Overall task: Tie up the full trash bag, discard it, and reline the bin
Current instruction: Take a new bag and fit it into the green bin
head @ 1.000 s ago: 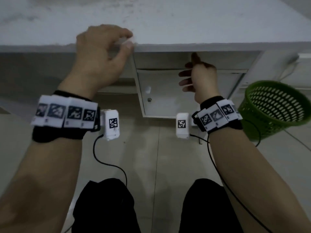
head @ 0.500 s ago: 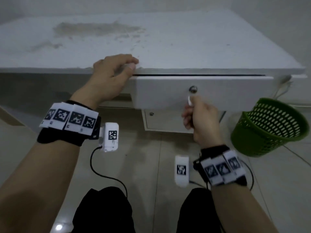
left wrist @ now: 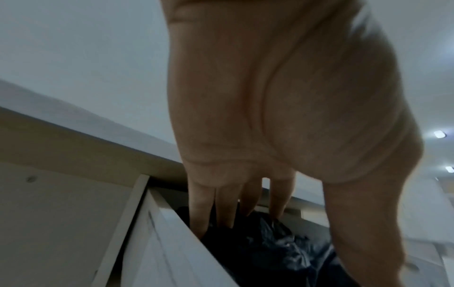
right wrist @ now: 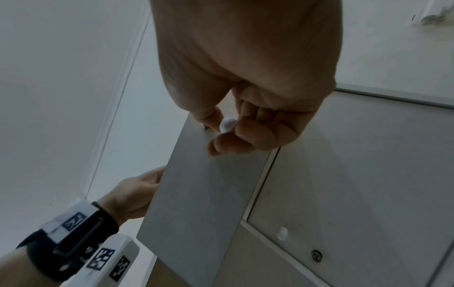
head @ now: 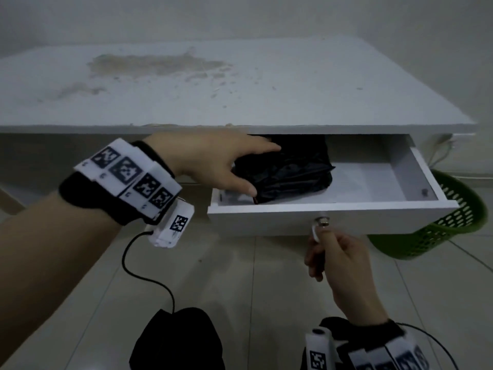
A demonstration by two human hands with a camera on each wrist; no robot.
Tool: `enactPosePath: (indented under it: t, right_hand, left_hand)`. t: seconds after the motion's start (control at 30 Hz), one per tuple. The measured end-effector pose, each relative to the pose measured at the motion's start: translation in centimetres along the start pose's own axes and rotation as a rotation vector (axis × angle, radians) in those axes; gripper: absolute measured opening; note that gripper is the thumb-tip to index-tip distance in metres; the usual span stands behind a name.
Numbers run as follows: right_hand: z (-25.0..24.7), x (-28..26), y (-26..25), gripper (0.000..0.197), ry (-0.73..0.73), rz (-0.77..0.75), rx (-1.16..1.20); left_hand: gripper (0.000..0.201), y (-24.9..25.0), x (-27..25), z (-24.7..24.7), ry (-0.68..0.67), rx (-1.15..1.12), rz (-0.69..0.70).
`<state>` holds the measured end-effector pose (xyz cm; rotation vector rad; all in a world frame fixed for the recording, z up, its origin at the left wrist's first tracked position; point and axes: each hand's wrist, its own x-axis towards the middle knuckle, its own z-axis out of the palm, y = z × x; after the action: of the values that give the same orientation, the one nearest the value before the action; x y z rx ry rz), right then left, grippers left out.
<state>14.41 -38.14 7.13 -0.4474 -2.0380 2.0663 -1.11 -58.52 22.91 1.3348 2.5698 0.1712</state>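
Note:
A folded pack of black trash bags (head: pixel 293 172) lies at the left end of the pulled-out white drawer (head: pixel 266 222). My left hand (head: pixel 234 169) reaches into the drawer and holds the pack's left end, fingers over its top and thumb at its near corner. The left wrist view shows the fingers (left wrist: pixel 221 205) pressed down against the black plastic (left wrist: pixel 282 248). My right hand (head: pixel 320 232) pinches the drawer's small knob (head: pixel 323 221), which appears between thumb and fingers (right wrist: pixel 227 125). The green mesh bin (head: pixel 440 228) stands unlined on the floor, right of the drawer.
The white desk top (head: pixel 240 89) overhangs the back of the drawer and bears a worn, stained patch. A lower cabinet door with its own knob (right wrist: pixel 282 233) sits under the drawer. Pale floor tiles and my dark knees lie below.
My right hand has pulled the drawer far out by its knob. My left hand left the desk edge and went into the drawer onto the black bag pack.

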Motion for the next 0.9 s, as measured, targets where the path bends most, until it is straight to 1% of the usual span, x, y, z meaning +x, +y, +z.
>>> enactPosePath:
  t: [0.07, 0.13, 0.17, 0.27, 0.3, 0.33, 0.43, 0.47, 0.5, 0.57, 0.6, 0.67, 0.77, 0.87, 0.9]
  right_hand:
    - [-0.1, 0.0, 0.0, 0.037, 0.001, -0.011, -0.009]
    - [-0.2, 0.2, 0.1, 0.038, -0.004, -0.018, -0.021]
    - [-0.2, 0.2, 0.2, 0.038, -0.011, -0.020, -0.027]
    - [-0.4, 0.4, 0.4, 0.038, -0.025, -0.017, -0.024]
    - [-0.4, 0.4, 0.6, 0.038, -0.024, -0.013, -0.019]
    - [-0.4, 0.4, 0.7, 0.038, -0.025, -0.009, -0.017]
    - [-0.3, 0.5, 0.8, 0.039, -0.022, 0.004, -0.008]
    - [-0.3, 0.5, 0.7, 0.039, -0.025, 0.006, -0.011]
    - [-0.3, 0.5, 0.7, 0.040, -0.031, 0.005, -0.014]
    - [-0.4, 0.5, 0.5, 0.040, -0.044, 0.003, -0.020]
    - [-0.4, 0.5, 0.5, 0.040, -0.049, 0.002, -0.022]
    - [-0.4, 0.4, 0.5, 0.040, -0.054, -0.003, -0.024]
    - [-0.3, 0.4, 0.3, 0.041, -0.054, -0.013, -0.024]
    - [-0.2, 0.2, 0.0, 0.044, -0.046, -0.017, -0.022]
    - [-0.1, 0.2, -0.1, 0.044, -0.044, -0.017, -0.020]
  left_hand:
    - [0.100, 0.1, 1.6, 0.5, -0.104, 0.100, -0.024]
    - [0.107, 0.2, 2.9, 1.2, -0.228, 0.238, -0.119]
    - [0.109, 0.4, 3.5, 1.5, -0.264, 0.289, -0.155]
    - [0.113, 1.0, 5.0, 2.3, -0.267, 0.435, -0.156]
    - [0.108, 1.1, 5.4, 2.5, -0.240, 0.467, -0.139]
    - [0.095, 1.1, 5.8, 2.7, -0.196, 0.468, -0.115]
    - [0.032, 1.1, 6.0, 2.4, -0.075, 0.379, -0.047]
    - [0.020, 1.2, 5.7, 2.0, -0.065, 0.347, -0.039]
    - [0.015, 1.4, 5.4, 1.6, -0.068, 0.323, -0.034]
    - [0.014, 2.3, 4.4, 0.6, -0.075, 0.257, -0.031]
    - [0.014, 3.0, 3.6, -0.3, -0.052, 0.202, -0.026]
    - [0.013, 4.5, 1.6, -2.6, 0.063, 0.099, -0.010]
    - [0.008, 5.8, -1.4, -6.5, 0.322, 0.080, -0.018]
    - [0.026, 5.1, -3.2, -8.8, 0.605, 0.151, -0.037]
    - [0.028, 4.6, -3.5, -9.0, 0.686, 0.167, -0.043]
